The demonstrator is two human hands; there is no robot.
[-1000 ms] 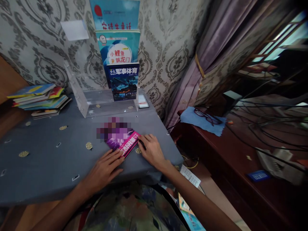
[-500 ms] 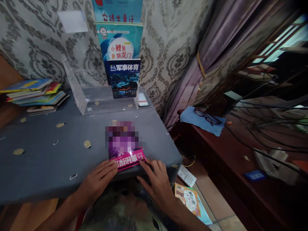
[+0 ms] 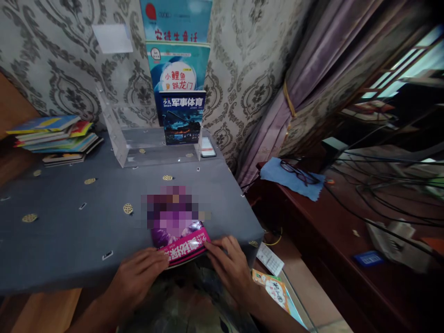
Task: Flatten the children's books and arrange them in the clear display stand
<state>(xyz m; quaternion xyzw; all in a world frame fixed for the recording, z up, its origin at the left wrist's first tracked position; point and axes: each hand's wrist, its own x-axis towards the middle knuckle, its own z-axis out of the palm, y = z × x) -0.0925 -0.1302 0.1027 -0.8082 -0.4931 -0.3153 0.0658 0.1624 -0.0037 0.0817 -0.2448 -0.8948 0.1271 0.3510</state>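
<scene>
A purple and pink book [image 3: 182, 243] lies at the near edge of the grey cloth-covered table [image 3: 69, 231], its near end hanging slightly past the edge. My left hand [image 3: 138, 275] holds the book's near left corner, fingers curled on it. My right hand [image 3: 229, 266] grips the near right corner, fingers bent over the cover. Part of the cover is blurred out.
A clear acrylic stand [image 3: 138, 138] at the wall holds three upright books [image 3: 180, 83]. A stack of books [image 3: 55, 138] lies at the back left. To the right, a dark wooden desk [image 3: 347, 240] carries glasses on a blue cloth [image 3: 294, 173] and cables. Booklets [image 3: 275, 289] lie on the floor.
Both hands have slid the book toward me and turned it square to the table edge; its near end now overhangs, and both hands have shifted from flat on it to gripping its corners.
</scene>
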